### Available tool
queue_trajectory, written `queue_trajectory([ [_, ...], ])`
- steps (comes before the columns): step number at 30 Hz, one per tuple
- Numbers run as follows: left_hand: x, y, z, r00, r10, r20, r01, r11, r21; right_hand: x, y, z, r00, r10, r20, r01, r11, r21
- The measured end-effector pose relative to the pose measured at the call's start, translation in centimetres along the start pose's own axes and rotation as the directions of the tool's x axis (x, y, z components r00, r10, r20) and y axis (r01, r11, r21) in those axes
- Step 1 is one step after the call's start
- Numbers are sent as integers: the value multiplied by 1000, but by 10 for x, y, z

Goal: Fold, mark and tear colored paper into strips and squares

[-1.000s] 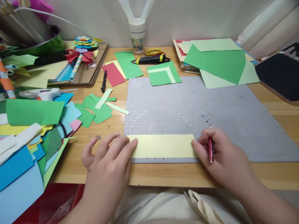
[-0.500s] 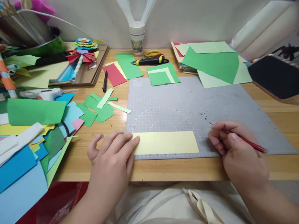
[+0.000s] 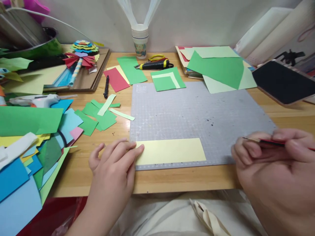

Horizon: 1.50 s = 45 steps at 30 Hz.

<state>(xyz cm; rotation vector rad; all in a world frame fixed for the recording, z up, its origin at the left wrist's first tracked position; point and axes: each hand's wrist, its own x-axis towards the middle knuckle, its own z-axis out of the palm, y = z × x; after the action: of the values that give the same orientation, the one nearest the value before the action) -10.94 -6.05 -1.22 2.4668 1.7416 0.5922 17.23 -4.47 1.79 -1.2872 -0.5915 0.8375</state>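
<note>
The yellow paper (image 3: 171, 151) lies between the hands, one end under the loosely spread left hand (image 3: 112, 168) while the right hand (image 3: 278, 165) grips a pencil (image 3: 272, 142), and seems light, bendable (probably easily creased), best held by its edges.

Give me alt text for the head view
The person's left hand rests on the left end of a pale yellow paper strip on a gray cutting mat. The right hand holds a pencil away from the strip. Green paper scraps lie nearby.
</note>
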Motion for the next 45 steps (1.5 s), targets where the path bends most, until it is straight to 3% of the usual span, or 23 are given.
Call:
queue_trajectory([
  [2, 0, 0, 0, 1000, -16, 2, 16, 1000, 2, -4, -3, 8, 969, 222, 106, -226, 974, 25],
  [3, 0, 1, 0, 1000, -28, 1, 28, 1000, 6, -6, -4, 12, 924, 335, 186, -343, 939, 15],
  [5, 0, 1, 0, 1000, -15, 0, 15, 1000, 5, -11, -2, 20, 771, 534, 346, -557, 829, -40],
  [7, 0, 1, 0, 1000, 6, -1, -6, 1000, 1, -15, -1, 27, 599, 656, 459, -705, 704, -86],
  [8, 0, 1, 0, 1000, 1, 0, -1, 1000, -2, -16, 0, 30, 540, 680, 496, -747, 658, -90],
  [10, -1, 1, 0, 1000, -24, 3, 24, 1000, -10, -18, 1, 34, 483, 687, 543, -789, 610, -71],
  [19, -2, -1, -6, 994, -16, 110, 18, 1000, -16, -19, 6, 24, 445, 723, 529, -848, 529, -10],
  [27, -1, -6, -12, 988, -15, 152, 29, 996, -89, -16, 10, 22, 445, 723, 529, -851, 526, -3],
  [32, 0, -6, -11, 993, -30, 118, 40, 996, -79, -15, 12, 21, 452, 709, 541, -836, 548, -20],
  [37, -3, 9, -11, 999, -46, 10, 46, 998, -46, -16, 10, 16, 485, 673, 559, -799, 600, -29],
  [45, -10, 11, -9, 996, 71, -62, -66, 995, 72, -16, 15, 8, 504, 642, 577, -776, 630, -23],
])
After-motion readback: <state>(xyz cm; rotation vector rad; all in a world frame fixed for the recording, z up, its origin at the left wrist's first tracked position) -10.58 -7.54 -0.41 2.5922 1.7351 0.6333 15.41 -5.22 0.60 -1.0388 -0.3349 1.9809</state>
